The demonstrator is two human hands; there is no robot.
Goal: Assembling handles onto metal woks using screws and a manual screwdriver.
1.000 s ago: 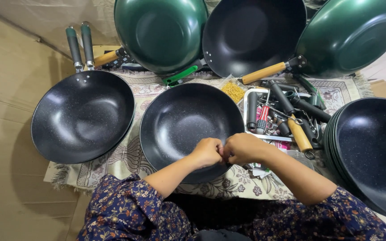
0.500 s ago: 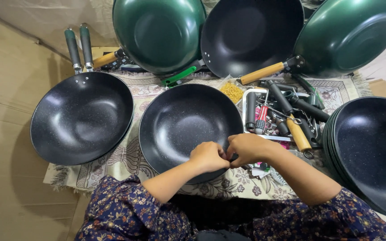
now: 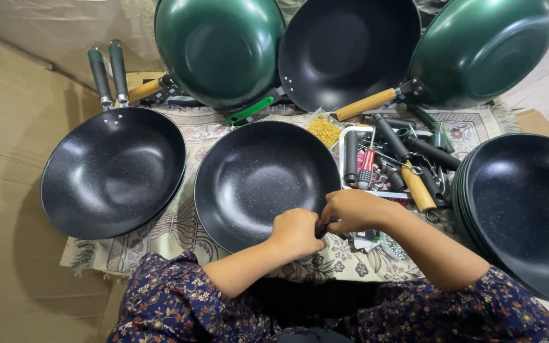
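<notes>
2 hands (image 3: 325, 222) meet at centre wok (image 3: 258, 181) rim, fingers pinched

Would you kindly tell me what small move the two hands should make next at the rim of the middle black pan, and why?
Probably steady the handleless black speckled pan with the left hand while the right hand seats the small dark part pinched between them at the near rim. Both hands meet there, and it looks not yet fixed, though hidden mostly.

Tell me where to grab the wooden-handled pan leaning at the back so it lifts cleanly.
Grip the wooden handle of the black pan, coming from the front, low. The handle juts out toward the person, bare and free, while the bowl leans between two green pans.
</notes>
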